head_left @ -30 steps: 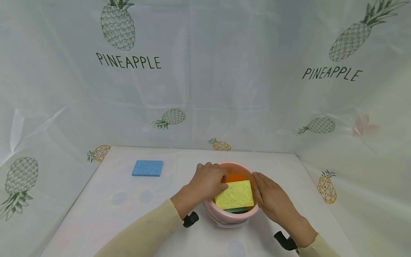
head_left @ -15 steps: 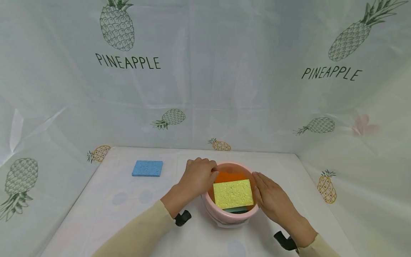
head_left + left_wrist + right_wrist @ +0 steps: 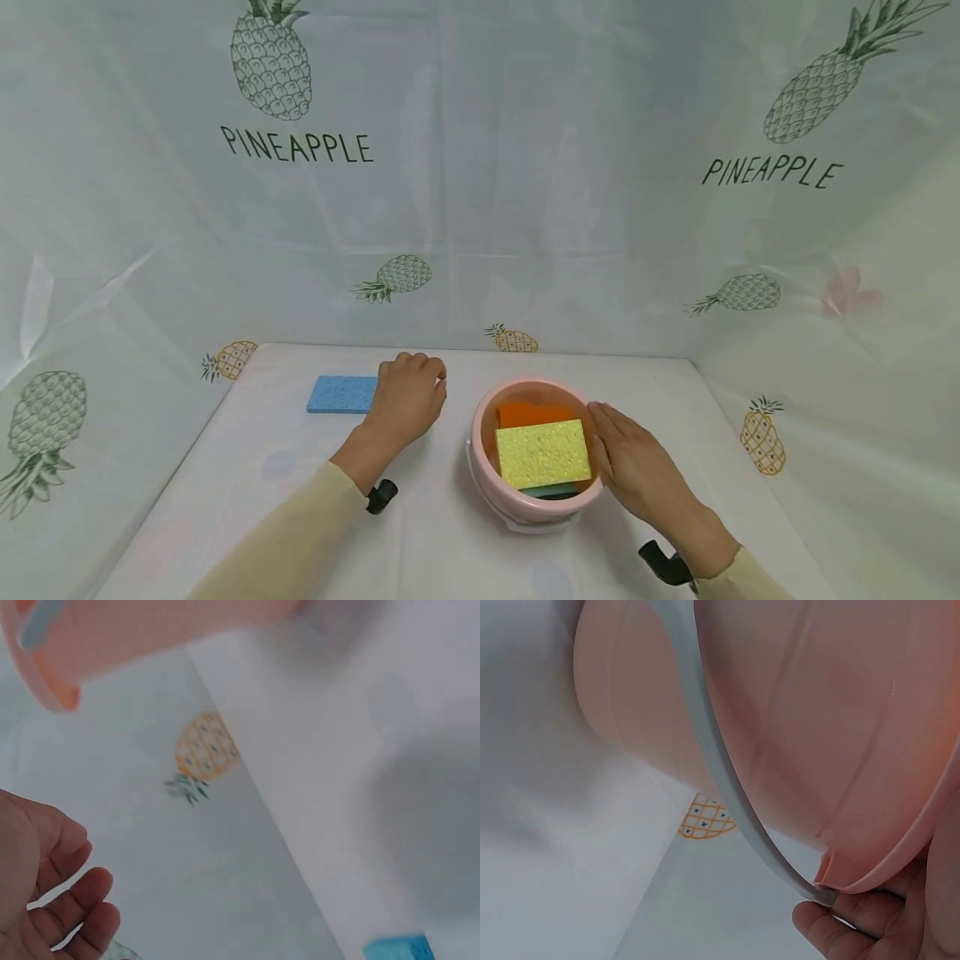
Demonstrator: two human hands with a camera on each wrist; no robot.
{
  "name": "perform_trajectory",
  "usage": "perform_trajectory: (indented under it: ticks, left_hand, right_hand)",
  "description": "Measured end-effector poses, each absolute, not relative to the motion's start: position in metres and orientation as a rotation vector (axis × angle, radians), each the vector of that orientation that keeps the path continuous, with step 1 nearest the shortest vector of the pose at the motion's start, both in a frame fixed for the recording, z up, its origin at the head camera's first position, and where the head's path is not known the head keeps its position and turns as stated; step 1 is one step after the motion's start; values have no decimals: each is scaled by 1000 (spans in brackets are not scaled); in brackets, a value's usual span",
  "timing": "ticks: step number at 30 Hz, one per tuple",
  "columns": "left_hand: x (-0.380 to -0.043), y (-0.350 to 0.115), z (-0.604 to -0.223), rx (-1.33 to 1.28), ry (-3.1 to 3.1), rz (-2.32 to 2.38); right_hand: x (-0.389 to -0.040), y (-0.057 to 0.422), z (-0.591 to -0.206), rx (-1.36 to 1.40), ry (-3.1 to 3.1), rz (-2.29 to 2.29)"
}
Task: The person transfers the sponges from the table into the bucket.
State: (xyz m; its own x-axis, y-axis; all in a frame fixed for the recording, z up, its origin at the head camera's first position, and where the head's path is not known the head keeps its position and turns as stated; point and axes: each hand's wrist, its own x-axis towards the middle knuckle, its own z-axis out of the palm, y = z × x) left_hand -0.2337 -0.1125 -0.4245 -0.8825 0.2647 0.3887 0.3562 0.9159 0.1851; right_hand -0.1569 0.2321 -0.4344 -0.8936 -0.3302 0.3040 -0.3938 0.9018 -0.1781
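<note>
A pink bucket (image 3: 495,497) with a pale handle (image 3: 716,761) stands on the table. Inside it, a yellow sponge (image 3: 543,454) lies on top, an orange piece (image 3: 532,414) shows behind, and a green edge (image 3: 549,491) shows beneath. My right hand (image 3: 637,462) holds the bucket's right rim; in the right wrist view, its fingers (image 3: 862,915) bend under the rim beside the handle's end. My left hand (image 3: 405,398) hovers left of the bucket, fingers loosely bent around nothing. It partly covers the right end of a blue sponge (image 3: 339,394).
The white-covered table (image 3: 442,542) meets a hanging sheet (image 3: 570,208) printed with pineapples at the back and sides. A black wrist strap piece (image 3: 382,497) sits under the left wrist, and another (image 3: 663,562) under the right.
My left hand has come away from the yellow sponge and bucket and moved left toward the blue sponge. The yellow sponge has shifted slightly left. My right hand has stayed at the rim.
</note>
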Motion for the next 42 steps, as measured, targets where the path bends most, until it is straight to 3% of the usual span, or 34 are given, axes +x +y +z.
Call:
perform_trajectory:
  ticks: [19, 42]
  left_hand:
    - [-262, -193, -452, -596, -2721, 8]
    - [-280, -300, -483, -352, -3142, 59]
  right_hand:
    - [-156, 231, -435, 534, -2799, 346]
    - [-158, 239, -442, 562, -2837, 231]
